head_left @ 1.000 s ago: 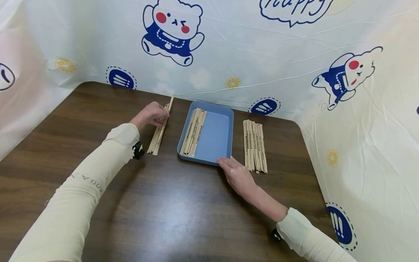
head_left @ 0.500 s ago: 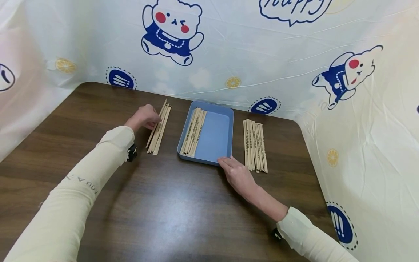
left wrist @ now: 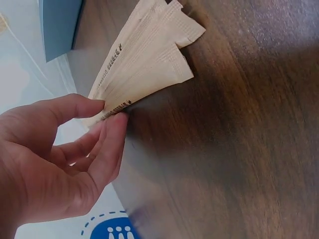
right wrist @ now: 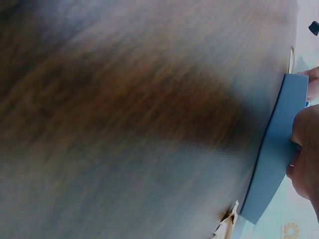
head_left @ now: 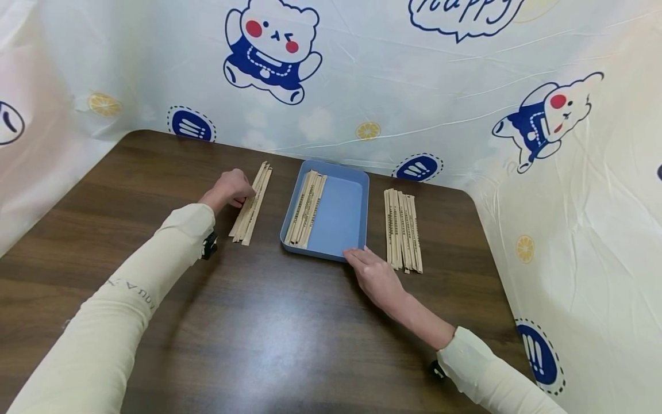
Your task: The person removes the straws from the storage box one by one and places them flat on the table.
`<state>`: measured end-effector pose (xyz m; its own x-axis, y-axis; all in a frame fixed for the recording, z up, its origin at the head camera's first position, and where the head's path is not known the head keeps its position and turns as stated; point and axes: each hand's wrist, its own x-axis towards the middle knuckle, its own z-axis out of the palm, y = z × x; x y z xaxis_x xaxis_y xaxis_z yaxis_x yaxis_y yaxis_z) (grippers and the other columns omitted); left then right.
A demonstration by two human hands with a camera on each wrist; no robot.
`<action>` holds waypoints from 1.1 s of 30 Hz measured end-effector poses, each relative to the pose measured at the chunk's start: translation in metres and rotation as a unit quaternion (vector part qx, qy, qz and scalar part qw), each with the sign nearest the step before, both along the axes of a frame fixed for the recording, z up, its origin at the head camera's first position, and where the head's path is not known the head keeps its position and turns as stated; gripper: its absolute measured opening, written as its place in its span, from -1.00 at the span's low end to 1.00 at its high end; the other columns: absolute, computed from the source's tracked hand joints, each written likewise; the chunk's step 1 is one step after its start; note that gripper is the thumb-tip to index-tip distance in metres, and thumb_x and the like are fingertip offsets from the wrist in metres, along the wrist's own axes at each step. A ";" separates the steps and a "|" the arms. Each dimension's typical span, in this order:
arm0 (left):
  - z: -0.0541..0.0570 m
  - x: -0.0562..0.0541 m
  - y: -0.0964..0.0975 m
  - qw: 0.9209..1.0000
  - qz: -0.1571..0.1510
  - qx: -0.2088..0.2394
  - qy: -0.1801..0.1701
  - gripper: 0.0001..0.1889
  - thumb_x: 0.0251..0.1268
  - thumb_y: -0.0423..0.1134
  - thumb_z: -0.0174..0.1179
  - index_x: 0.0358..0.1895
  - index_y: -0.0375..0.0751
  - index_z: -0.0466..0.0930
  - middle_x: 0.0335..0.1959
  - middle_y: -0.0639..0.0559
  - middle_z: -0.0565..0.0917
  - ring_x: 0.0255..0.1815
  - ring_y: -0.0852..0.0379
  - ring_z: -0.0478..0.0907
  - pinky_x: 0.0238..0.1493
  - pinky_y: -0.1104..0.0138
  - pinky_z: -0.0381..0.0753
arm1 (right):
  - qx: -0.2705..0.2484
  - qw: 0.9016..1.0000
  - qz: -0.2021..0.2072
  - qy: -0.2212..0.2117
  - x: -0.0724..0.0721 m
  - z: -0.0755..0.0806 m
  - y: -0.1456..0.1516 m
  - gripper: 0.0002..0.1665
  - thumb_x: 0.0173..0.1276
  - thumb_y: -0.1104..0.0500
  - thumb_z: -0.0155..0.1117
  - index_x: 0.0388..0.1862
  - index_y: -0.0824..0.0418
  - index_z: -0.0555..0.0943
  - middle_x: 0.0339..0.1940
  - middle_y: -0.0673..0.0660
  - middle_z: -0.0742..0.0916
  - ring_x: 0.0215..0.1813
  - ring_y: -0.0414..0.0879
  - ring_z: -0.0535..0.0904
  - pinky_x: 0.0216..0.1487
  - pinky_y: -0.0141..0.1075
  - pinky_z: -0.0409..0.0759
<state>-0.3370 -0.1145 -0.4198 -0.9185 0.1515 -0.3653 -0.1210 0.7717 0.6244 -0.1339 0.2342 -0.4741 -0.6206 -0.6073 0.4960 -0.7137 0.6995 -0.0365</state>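
My left hand (head_left: 230, 187) is at the left pile of paper-wrapped chopsticks (head_left: 251, 215) on the table. In the left wrist view, thumb and fingers pinch the edge of one wrapped pair (left wrist: 149, 79), which lies against the other packets in a slight fan. A shallow blue tray (head_left: 341, 215) stands in the middle, with several wrapped chopsticks (head_left: 306, 208) along its left side. My right hand (head_left: 374, 276) grips the tray's near right corner; in the right wrist view its fingers lie over the tray wall (right wrist: 276, 149), partly out of frame.
Another pile of wrapped chopsticks (head_left: 403, 230) lies on the table right of the tray. The dark wooden table (head_left: 289, 333) meets a patterned cloth backdrop (head_left: 388, 75) at its far edge and on both sides.
My left hand first shifted left with one wrapped chopstick pair, drawing it from the pile's right side to its left, then lowered it beside the others. Right hand and tray stayed put.
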 end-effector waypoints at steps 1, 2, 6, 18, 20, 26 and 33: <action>0.001 0.000 0.000 1.000 0.000 -0.001 0.003 -0.64 0.25 -0.41 0.13 -0.72 -0.14 0.34 -0.70 -0.03 0.44 -0.62 0.10 0.46 -0.40 0.21 0.74 | 0.001 1.000 -0.001 0.000 0.000 0.000 0.000 -0.58 0.22 0.53 0.35 0.09 0.42 0.66 0.02 0.26 0.74 0.09 0.07 0.67 0.19 -0.01 0.57; 0.001 0.000 0.000 1.000 -0.001 -0.004 0.008 -0.62 0.25 -0.41 0.13 -0.74 -0.13 0.33 -0.72 -0.02 0.43 -0.63 0.10 0.45 -0.41 0.22 0.74 | 0.002 1.000 -0.001 0.000 0.000 0.001 0.000 -0.59 0.23 0.53 0.35 0.09 0.41 0.66 0.02 0.26 0.74 0.09 0.06 0.67 0.19 -0.01 0.57; 0.004 0.001 0.000 0.999 -0.004 -0.005 0.034 -0.59 0.26 -0.38 0.13 -0.78 -0.12 0.35 -0.77 0.02 0.42 -0.69 0.14 0.44 -0.46 0.26 0.68 | 0.006 1.000 -0.004 0.002 0.001 0.001 0.000 -0.59 0.25 0.52 0.34 0.09 0.40 0.67 0.03 0.24 0.74 0.10 0.05 0.67 0.21 -0.04 0.56; 0.032 0.005 0.036 0.993 -0.007 0.118 -0.031 -0.50 0.46 -0.24 0.14 0.33 -0.49 0.37 0.10 -0.36 0.52 0.02 -0.15 0.57 0.06 0.09 0.66 | 0.001 1.000 0.001 0.001 0.000 0.001 0.001 -0.57 0.22 0.53 0.35 0.09 0.42 0.66 0.03 0.26 0.73 0.10 0.07 0.67 0.19 -0.01 0.57; 0.037 0.006 0.044 0.990 -0.010 0.134 -0.052 -0.43 0.46 -0.22 0.16 0.40 -0.48 0.29 0.17 -0.39 0.48 0.12 -0.20 0.54 0.10 0.10 0.63 | -0.001 1.000 0.002 -0.001 0.000 0.001 0.001 -0.57 0.22 0.54 0.35 0.09 0.42 0.66 0.04 0.27 0.73 0.10 0.07 0.67 0.19 0.00 0.56; 0.049 0.008 0.066 0.983 -0.031 0.160 -0.086 -0.38 0.47 -0.15 0.19 0.43 -0.45 0.27 0.20 -0.37 0.49 0.16 -0.21 0.55 0.12 0.11 0.62 | 0.000 1.000 0.001 -0.001 0.000 -0.001 0.001 -0.59 0.23 0.53 0.35 0.08 0.42 0.66 0.03 0.27 0.73 0.09 0.07 0.67 0.19 0.00 0.57; 0.053 0.012 0.093 0.981 -0.060 0.158 -0.099 -0.34 0.44 -0.14 0.22 0.48 -0.36 0.24 0.27 -0.33 0.47 0.23 -0.21 0.50 0.10 0.08 0.63 | -0.001 1.000 0.000 0.002 0.000 -0.001 0.000 -0.60 0.24 0.53 0.34 0.08 0.41 0.67 0.03 0.27 0.74 0.09 0.07 0.67 0.21 -0.02 0.56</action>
<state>-0.3252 -0.0215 -0.3663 -0.8029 0.3891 -0.4516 -0.1833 0.5597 0.8082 -0.1338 0.2340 -0.4747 -0.6188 -0.6070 0.4986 -0.7141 0.6991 -0.0351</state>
